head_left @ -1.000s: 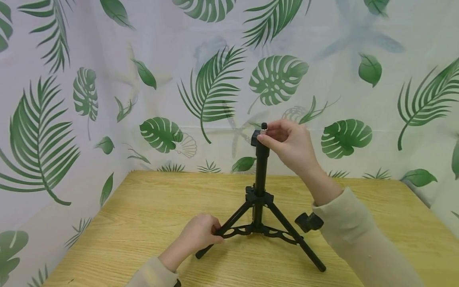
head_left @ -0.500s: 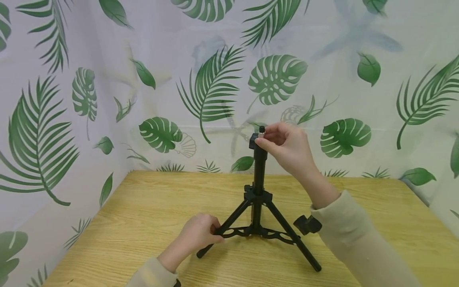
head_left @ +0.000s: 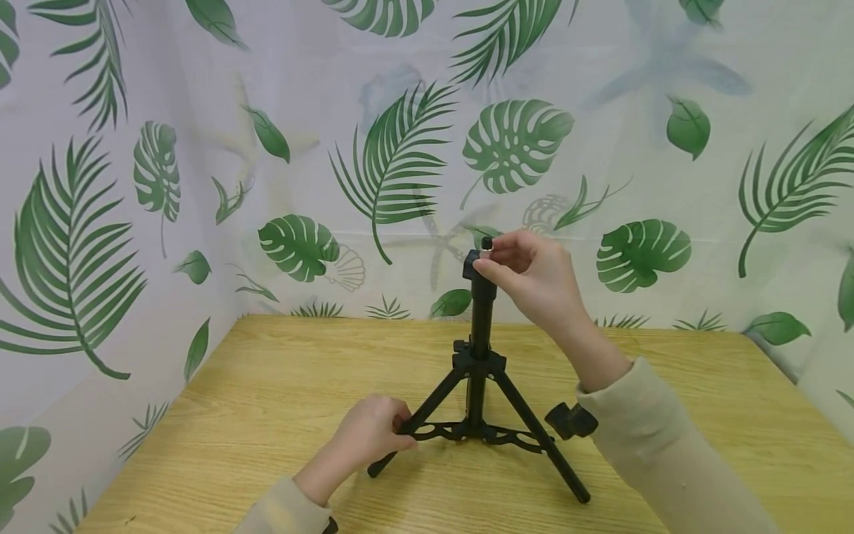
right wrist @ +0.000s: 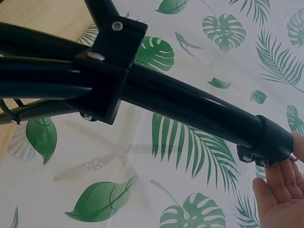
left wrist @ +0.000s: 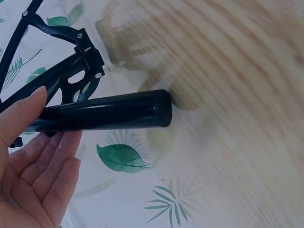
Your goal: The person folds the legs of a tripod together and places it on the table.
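Observation:
A black tripod stand is upright on the wooden table, its legs spread and joined by curved braces. My left hand pinches the lower part of the left leg between thumb and fingers; the left wrist view shows the round tip of that leg beyond the hand. At the top of the column, my right hand grips the collar, with thumb in front and fingers behind. A small dark-tipped metal stud sticks up beside the fingers. In the right wrist view the collar is at the fingertips.
The wooden table runs back to a white curtain printed with green leaves. A black wrist device sits at the right sleeve.
The tripod's top and my right hand have shifted slightly down and left. The right leg's foot has also moved a little left. My left hand keeps its hold, nearly unmoved.

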The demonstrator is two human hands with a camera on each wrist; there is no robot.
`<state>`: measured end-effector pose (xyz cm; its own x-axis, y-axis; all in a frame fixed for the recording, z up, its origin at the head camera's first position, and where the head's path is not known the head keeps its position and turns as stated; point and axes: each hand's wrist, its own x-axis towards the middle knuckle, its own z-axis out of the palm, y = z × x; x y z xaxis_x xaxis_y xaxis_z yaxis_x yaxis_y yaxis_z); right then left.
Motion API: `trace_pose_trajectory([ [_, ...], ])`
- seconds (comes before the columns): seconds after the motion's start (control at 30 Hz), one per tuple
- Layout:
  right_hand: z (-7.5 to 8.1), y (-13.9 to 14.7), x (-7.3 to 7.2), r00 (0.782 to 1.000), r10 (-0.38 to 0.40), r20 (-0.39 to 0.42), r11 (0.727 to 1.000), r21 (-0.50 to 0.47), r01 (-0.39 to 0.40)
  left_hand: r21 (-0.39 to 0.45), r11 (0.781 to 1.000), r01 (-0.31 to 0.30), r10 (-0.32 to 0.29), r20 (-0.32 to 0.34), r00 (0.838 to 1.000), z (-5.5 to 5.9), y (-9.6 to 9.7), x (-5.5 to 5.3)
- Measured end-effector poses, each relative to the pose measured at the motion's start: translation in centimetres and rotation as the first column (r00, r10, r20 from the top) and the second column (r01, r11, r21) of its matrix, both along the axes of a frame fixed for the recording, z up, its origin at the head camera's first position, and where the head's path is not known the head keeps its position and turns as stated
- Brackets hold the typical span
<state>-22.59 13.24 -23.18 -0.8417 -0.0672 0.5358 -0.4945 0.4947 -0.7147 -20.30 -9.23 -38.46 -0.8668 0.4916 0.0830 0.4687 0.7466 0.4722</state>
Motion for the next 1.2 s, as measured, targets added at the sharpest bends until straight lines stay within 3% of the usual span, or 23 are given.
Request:
trace_pose_trajectory([
  [0.17,-0.07,-0.06,0.03,1.000,-0.002,0.009,1.000,0.002,0.002,0.028,1.000,0.006,-0.007,0.004,1.000,-0.02,0.01,-0.05],
  [0.77,-0.58,-0.22,0.21,1.000,0.006,0.011,1.000,0.000,-0.006,0.031,1.000,0.002,0.000,-0.082,0.997,-0.09,0.61,-0.12],
  [1.2,-0.73,-0.28,0.24,1.000,0.001,0.004,1.000,-0.004,-0.001,0.083,0.997,0.002,0.004,-0.082,0.997,-0.21,0.79,-0.22],
])
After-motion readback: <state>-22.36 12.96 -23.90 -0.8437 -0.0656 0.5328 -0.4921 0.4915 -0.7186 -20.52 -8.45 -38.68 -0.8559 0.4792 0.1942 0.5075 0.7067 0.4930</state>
